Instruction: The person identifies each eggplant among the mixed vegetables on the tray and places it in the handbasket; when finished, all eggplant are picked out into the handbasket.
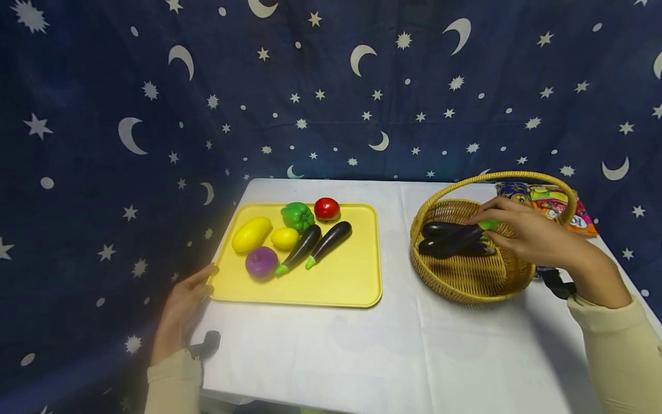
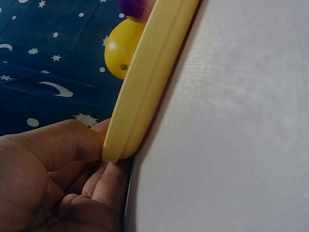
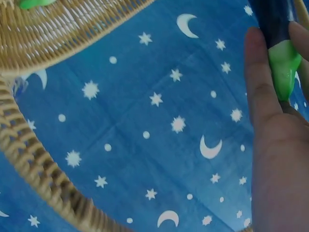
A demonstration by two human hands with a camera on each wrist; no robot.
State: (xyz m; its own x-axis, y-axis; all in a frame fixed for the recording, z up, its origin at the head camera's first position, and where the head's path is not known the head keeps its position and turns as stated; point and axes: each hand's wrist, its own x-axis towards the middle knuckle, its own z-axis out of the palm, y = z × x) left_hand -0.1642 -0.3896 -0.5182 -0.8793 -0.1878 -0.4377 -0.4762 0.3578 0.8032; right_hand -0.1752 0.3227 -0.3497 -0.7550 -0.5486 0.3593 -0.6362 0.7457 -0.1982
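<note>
A wicker basket (image 1: pixel 468 287) stands on the right of the white table and holds dark eggplants (image 1: pixel 439 229). My right hand (image 1: pixel 491 226) is inside it and pinches the green stem end of one eggplant (image 1: pixel 457 240). In the right wrist view that eggplant (image 3: pixel 280 63) sits between my fingers (image 3: pixel 258 96), with the basket's weave (image 3: pixel 43 43) close by. My left hand (image 1: pixel 207 280) touches the front left corner of a yellow tray (image 1: pixel 341 282). In the left wrist view the thumb (image 2: pixel 72 140) rests against the tray's rim (image 2: pixel 140 92).
On the tray lie a yellow mango (image 1: pixel 251 234), a lemon (image 1: pixel 284 238), a green pepper (image 1: pixel 297 215), a tomato (image 1: pixel 327 209), a purple onion (image 1: pixel 261 262) and two eggplants (image 1: pixel 316 244). Colourful snack packets (image 1: pixel 548 201) lie behind the basket. A starry blue cloth hangs around the table.
</note>
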